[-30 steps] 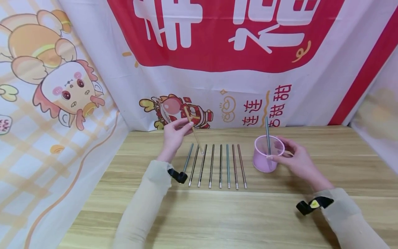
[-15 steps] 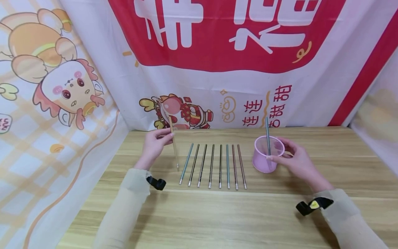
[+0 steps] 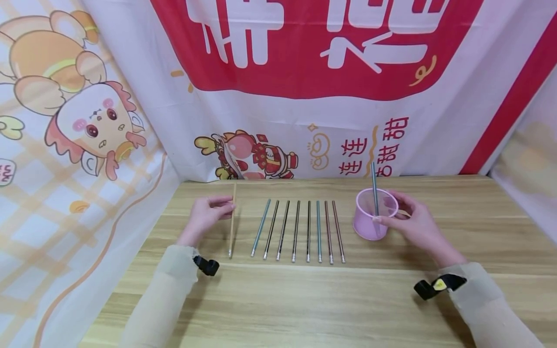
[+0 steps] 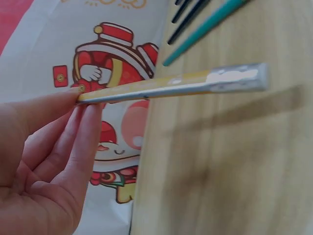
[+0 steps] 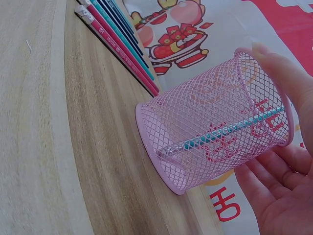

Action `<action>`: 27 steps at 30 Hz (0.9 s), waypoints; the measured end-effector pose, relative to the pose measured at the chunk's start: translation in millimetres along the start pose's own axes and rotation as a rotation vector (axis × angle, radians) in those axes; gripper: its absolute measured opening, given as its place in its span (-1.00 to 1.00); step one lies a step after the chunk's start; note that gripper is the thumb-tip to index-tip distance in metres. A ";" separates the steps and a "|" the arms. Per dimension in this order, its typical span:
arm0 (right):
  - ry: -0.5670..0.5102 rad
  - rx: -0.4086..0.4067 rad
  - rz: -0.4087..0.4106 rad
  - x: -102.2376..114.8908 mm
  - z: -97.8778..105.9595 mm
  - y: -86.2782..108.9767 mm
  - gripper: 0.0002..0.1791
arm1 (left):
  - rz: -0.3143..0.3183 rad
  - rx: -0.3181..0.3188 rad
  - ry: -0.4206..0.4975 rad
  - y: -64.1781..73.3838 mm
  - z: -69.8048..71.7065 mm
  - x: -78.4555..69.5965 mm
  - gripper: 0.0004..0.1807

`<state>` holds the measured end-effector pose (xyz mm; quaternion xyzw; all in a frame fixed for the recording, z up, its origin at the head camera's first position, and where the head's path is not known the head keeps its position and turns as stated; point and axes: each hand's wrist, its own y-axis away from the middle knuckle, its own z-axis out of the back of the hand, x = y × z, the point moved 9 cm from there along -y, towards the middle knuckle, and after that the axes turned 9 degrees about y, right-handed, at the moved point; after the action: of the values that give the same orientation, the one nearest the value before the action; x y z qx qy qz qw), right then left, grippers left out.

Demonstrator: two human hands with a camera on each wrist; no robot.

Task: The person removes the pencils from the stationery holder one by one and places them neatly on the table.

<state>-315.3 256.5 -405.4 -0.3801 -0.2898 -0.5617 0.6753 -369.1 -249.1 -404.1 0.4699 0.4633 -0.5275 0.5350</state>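
Observation:
My left hand [image 3: 208, 212] pinches a yellow pencil [image 3: 232, 227] between thumb and fingertips, left of a row of pencils. Its silver eraser end [image 4: 239, 78] points toward me, just over the wood and casting a shadow in the left wrist view. With thumb and fingers at the rim, my right hand [image 3: 411, 222] holds a pink mesh pen cup [image 3: 364, 223] upright on the table. One teal pencil [image 3: 375, 188] leans inside the cup, eraser end down, as the right wrist view [image 5: 210, 137] shows through the mesh.
Several pencils [image 3: 309, 232] in black, teal and dark red lie side by side on the wooden table [image 3: 304, 304], erasers toward me. A printed cloth [image 3: 278, 111] hangs along the table's back edge, and another [image 3: 78, 193] covers the left side.
My left hand has moved left and down toward the table with the yellow pencil, from over the row to beside its left end. The right hand and the cup stay in place.

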 end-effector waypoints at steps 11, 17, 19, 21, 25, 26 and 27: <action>0.020 0.013 -0.027 -1.3 0.3 0.1 -0.02 | 0.078 0.075 -0.143 -15.6 -16.2 19.9 -0.59; 0.026 0.015 -0.021 -0.7 0.6 1.2 -0.01 | 0.118 0.089 -0.124 -31.8 -28.0 31.3 -0.61; 0.030 0.014 -0.023 -0.6 0.8 1.6 -0.01 | 0.125 0.096 -0.110 -35.6 -31.2 35.8 -0.62; 0.032 0.015 -0.023 -0.4 0.7 1.8 -0.01 | 0.130 0.101 -0.101 -38.6 -33.2 40.3 -0.62; 0.034 0.018 -0.019 0.2 0.6 1.5 -0.02 | 0.132 0.105 -0.132 -42.6 -35.4 47.2 -0.63; 0.035 0.019 -0.017 0.3 0.5 1.3 -0.03 | 0.131 0.106 -0.145 -43.3 -35.6 48.4 -0.63; 0.040 0.019 -0.020 0.2 0.7 1.1 -0.03 | 0.131 0.106 -0.162 -43.7 -36.2 48.7 -0.63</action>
<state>-314.1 257.1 -405.1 -0.3594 -0.2852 -0.5733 0.6788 -412.1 -219.6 -457.6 0.4828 0.3583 -0.5515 0.5783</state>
